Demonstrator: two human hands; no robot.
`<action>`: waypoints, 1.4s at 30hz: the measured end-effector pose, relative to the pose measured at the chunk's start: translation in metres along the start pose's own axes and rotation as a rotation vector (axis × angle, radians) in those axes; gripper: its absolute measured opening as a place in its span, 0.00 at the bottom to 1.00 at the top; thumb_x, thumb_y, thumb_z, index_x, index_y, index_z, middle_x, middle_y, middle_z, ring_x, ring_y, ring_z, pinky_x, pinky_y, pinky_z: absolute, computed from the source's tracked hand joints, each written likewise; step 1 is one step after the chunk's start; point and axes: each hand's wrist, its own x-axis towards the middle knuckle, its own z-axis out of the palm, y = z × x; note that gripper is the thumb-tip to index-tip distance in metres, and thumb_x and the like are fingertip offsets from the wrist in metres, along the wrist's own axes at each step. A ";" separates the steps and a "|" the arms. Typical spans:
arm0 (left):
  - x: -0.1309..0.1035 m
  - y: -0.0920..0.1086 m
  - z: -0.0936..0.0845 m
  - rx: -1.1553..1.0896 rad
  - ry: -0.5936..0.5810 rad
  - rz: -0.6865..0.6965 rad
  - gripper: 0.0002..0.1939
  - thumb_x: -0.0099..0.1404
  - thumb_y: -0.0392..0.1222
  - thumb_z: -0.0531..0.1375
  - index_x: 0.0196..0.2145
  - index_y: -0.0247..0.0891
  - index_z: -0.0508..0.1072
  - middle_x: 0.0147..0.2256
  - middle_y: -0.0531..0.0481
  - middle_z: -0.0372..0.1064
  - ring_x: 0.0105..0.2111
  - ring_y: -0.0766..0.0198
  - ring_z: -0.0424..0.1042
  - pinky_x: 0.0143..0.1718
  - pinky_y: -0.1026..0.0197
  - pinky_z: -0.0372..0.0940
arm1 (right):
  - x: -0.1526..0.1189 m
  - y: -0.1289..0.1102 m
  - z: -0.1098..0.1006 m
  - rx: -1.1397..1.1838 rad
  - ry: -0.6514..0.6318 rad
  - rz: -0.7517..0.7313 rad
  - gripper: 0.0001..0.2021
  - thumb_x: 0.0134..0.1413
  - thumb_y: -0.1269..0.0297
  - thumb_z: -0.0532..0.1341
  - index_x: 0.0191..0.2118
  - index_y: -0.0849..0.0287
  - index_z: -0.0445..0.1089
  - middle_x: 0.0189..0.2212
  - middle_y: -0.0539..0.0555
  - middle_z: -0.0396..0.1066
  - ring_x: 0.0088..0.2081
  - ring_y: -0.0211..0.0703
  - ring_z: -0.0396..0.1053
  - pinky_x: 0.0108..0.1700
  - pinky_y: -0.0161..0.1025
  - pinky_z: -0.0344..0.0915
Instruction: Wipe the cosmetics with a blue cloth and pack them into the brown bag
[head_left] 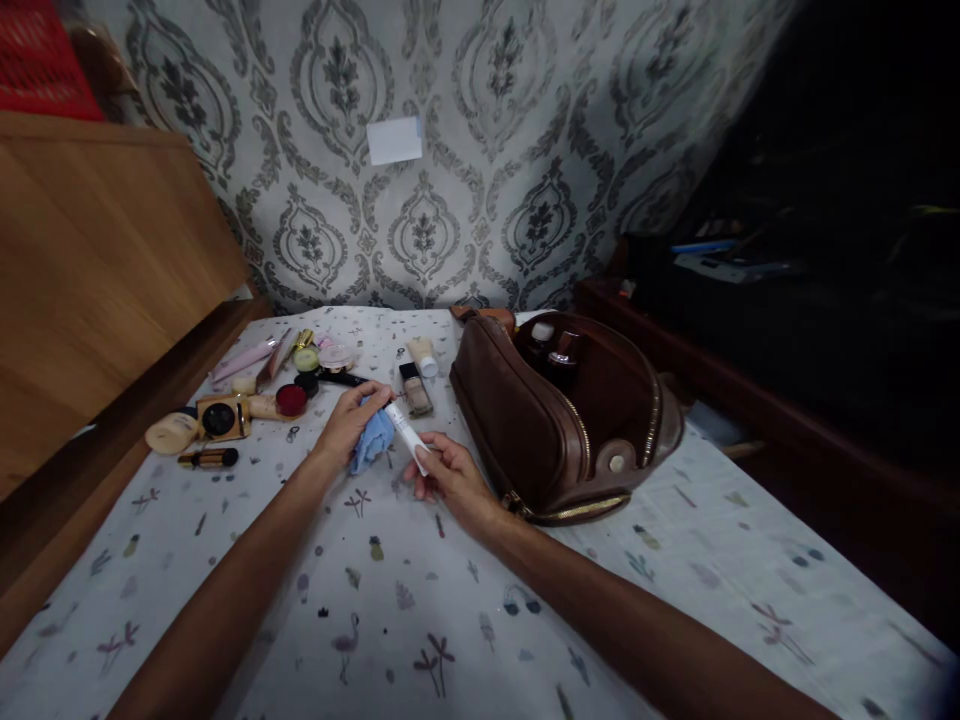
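Observation:
My left hand [354, 422] is closed on a crumpled blue cloth [373, 443], its fingers at the dark upper end of a white tube [407, 437]. The lower end of that tube is pinched between the thumb and fingers of my right hand [450, 474]. Just beyond my hands, a small bottle with a black cap [415, 389] and a cream tube with a white cap [424, 357] lie on the patterned sheet. Right of my right hand stands an unzipped brown bag [517, 430], with a few bottles [564, 348] inside.
Several cosmetics, among them a red round pot [291, 400], a gold-framed compact [223, 417] and a pink tube [244, 360], lie at the left. A wooden cabinet [112, 270] borders the left side. Behind is a patterned wall [465, 190]; a dark ledge [750, 400] runs along the right.

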 end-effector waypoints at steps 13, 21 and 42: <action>-0.001 -0.002 -0.003 -0.061 0.053 -0.004 0.26 0.45 0.63 0.70 0.27 0.37 0.71 0.18 0.60 0.60 0.15 0.73 0.55 0.15 0.69 0.50 | 0.000 -0.003 -0.001 -0.211 0.029 -0.048 0.23 0.47 0.46 0.67 0.41 0.59 0.67 0.20 0.44 0.67 0.16 0.31 0.57 0.18 0.31 0.51; -0.027 -0.005 -0.020 0.064 0.072 -0.042 0.25 0.53 0.64 0.66 0.28 0.36 0.72 0.18 0.60 0.58 0.16 0.74 0.52 0.16 0.68 0.46 | -0.011 -0.004 0.004 -0.482 -0.042 -0.116 0.16 0.55 0.57 0.60 0.46 0.60 0.70 0.24 0.45 0.66 0.19 0.31 0.61 0.19 0.29 0.54; -0.061 -0.011 -0.022 -0.101 0.111 -0.147 0.22 0.56 0.60 0.66 0.30 0.39 0.67 0.20 0.59 0.64 0.13 0.74 0.58 0.14 0.70 0.56 | -0.014 -0.002 0.005 -0.566 -0.056 -0.164 0.14 0.56 0.59 0.62 0.46 0.59 0.72 0.23 0.46 0.67 0.21 0.33 0.63 0.24 0.31 0.60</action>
